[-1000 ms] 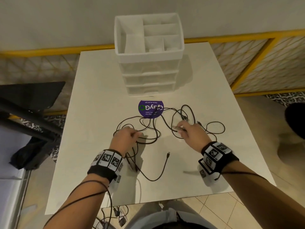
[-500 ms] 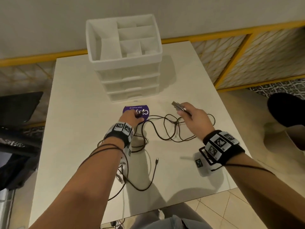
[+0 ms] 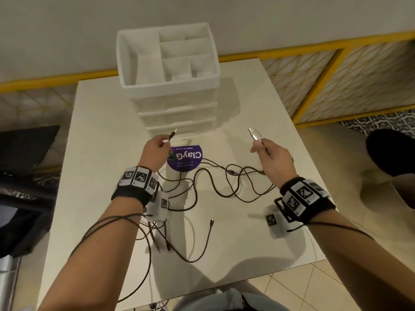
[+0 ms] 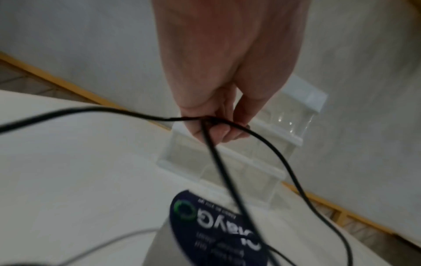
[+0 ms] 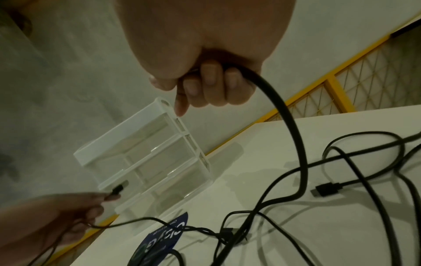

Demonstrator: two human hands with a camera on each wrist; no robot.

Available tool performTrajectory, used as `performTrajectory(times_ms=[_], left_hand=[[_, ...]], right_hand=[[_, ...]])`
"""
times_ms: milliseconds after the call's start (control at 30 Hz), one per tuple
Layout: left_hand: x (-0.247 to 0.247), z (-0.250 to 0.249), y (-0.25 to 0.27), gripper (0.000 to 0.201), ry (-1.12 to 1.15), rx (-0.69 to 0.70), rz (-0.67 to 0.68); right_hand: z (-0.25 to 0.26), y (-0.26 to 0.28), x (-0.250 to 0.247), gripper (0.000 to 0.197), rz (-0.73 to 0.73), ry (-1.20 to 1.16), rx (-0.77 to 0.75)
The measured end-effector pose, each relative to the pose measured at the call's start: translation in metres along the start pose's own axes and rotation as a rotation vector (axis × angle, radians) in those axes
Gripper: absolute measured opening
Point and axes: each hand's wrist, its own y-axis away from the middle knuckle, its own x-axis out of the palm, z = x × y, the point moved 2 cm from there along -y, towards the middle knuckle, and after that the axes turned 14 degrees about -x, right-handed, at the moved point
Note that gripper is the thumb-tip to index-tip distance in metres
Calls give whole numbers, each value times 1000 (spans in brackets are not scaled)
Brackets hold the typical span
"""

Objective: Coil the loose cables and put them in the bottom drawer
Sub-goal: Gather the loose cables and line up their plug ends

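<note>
The person's left hand (image 3: 155, 151) is raised above the white worktop (image 3: 258, 243), its fingers (image 4: 224, 133) pinching a thin black cable just behind a small plug (image 3: 173, 133) that points toward the drawer unit. The right hand (image 3: 272, 160) is also lifted, with fingers (image 5: 212, 84) curled around a thicker black cable; its silver USB plug (image 3: 254, 134) sticks out past the thumb. The two hands are well apart, one on either side of a round purple label (image 3: 186, 159) with white lettering, which appears to be the top of a white container standing just in front of the drawers.

From both hands the cables drop to the worktop and join a loose tangle of black cables (image 3: 226, 182) lying between and in front of the wrists. One free end with a small connector (image 3: 212, 221) rests on the worktop nearer the person. Which strand belongs to which cable cannot be told inside the tangle.

The white plastic drawer unit (image 3: 177, 108) stands at the far side of the worktop, against the wall. Its top is an open tray split into compartments, and three drawers are stacked beneath. The bottom drawer (image 3: 179, 129) is closed.

Both wrists wear black bands (image 3: 301, 198) carrying square black-and-white markers.
</note>
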Motion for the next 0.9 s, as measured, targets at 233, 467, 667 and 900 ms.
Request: performTrajectory(times_ms=[233, 467, 667, 900], left_hand=[[-25, -61, 50, 14, 152, 202, 40], [-35, -110, 97, 11, 328, 355, 187], [-14, -116, 114, 18, 350, 365, 224], [-4, -97, 121, 14, 408, 209, 413]], right_hand=[[29, -8, 27, 21, 182, -253, -32], [85, -22, 22, 16, 96, -712, 2], [121, -23, 24, 14, 98, -975, 11], [112, -18, 26, 18, 76, -993, 30]])
